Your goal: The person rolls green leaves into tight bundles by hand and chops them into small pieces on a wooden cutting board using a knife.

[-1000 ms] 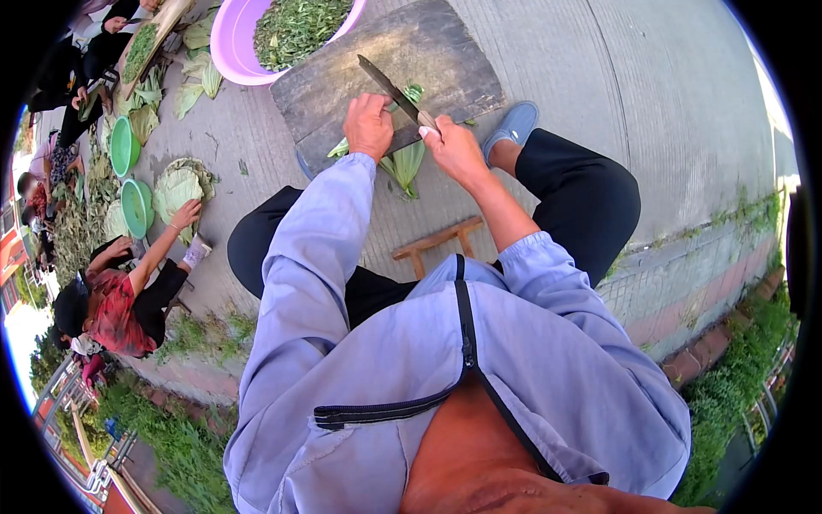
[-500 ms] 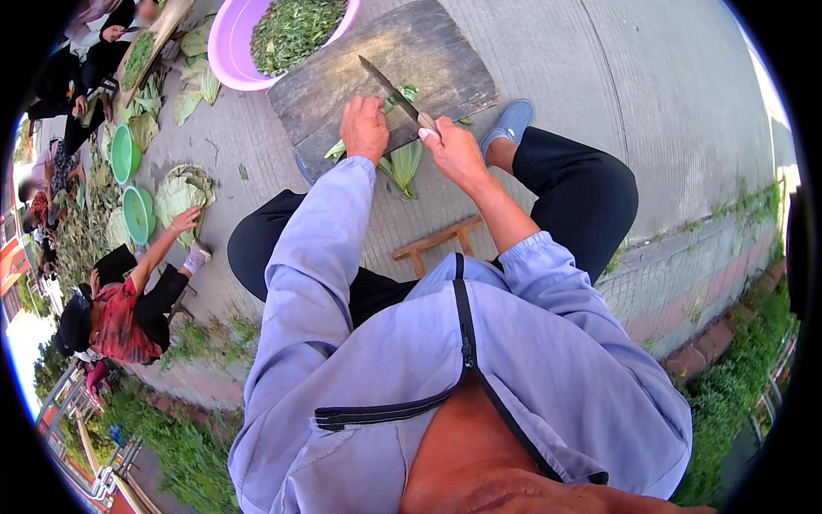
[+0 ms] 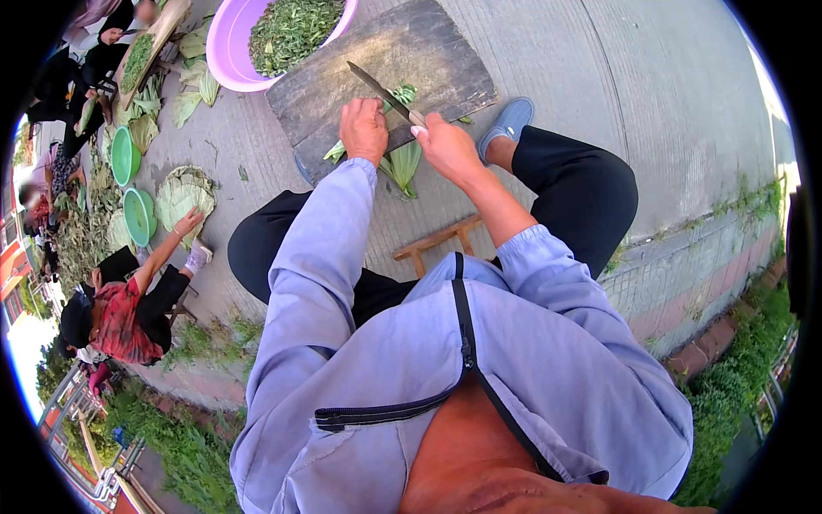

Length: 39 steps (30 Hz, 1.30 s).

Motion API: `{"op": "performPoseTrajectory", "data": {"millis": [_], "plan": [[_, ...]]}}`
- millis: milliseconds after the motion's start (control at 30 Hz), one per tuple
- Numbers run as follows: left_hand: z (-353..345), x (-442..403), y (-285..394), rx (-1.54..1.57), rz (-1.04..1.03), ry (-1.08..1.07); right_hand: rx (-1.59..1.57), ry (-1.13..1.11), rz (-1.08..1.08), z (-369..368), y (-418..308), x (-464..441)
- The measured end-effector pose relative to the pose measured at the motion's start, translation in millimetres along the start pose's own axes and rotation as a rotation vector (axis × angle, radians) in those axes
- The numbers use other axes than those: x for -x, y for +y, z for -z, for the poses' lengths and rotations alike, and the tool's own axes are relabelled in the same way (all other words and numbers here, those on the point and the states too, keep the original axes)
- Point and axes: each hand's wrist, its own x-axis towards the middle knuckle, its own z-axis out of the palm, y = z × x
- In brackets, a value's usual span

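Note:
A dark, worn wooden board [image 3: 437, 60] lies across the top centre between my feet. My right hand [image 3: 447, 147] is closed round the handle of a knife [image 3: 377, 86], whose long dark blade points up and left over the board. Beside the blade, my left hand [image 3: 364, 130] has its fingers curled down at green leaves [image 3: 402, 96], which lie partly under the knife. Pale leaf ends [image 3: 402, 167] hang past the board's near edge, below and between my hands.
A purple basin [image 3: 229, 51] of chopped greens touches the board's upper left. Farther left are green basins [image 3: 139, 214], stacked large leaves [image 3: 181, 195], and a person in red [image 3: 124, 321] reaching toward them. More people sit at the upper left. A wooden stool part [image 3: 438, 240] shows below my hands.
The knife and my right hand have shifted slightly left, bringing the blade closer to my left hand. The person in red has moved an arm slightly over the stacked leaves.

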Motion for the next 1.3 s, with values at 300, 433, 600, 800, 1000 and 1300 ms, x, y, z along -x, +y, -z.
{"op": "performPoseTrajectory", "data": {"millis": [300, 433, 600, 800, 1000, 1300], "plan": [[-1, 1, -3, 0.0, -0.017, 0.008, -0.01, 0.092, 0.01, -13, 2, -3], [-2, 1, -3, 0.024, -0.011, 0.004, 0.012, 0.05, -0.075, -4, -1, 1], [-2, 1, -4, 0.013, -0.009, 0.0, -0.06, 0.039, -0.074, 0, 5, 6], [-3, 1, -4, 0.005, -0.008, 0.004, -0.033, 0.049, -0.007, 7, -1, 16], [-3, 1, -4, 0.009, -0.005, 0.004, -0.021, 0.033, 0.016, 9, -1, 19], [-2, 1, -3, 0.015, 0.004, -0.009, 0.004, 0.003, -0.005, 8, -3, 17]]}}
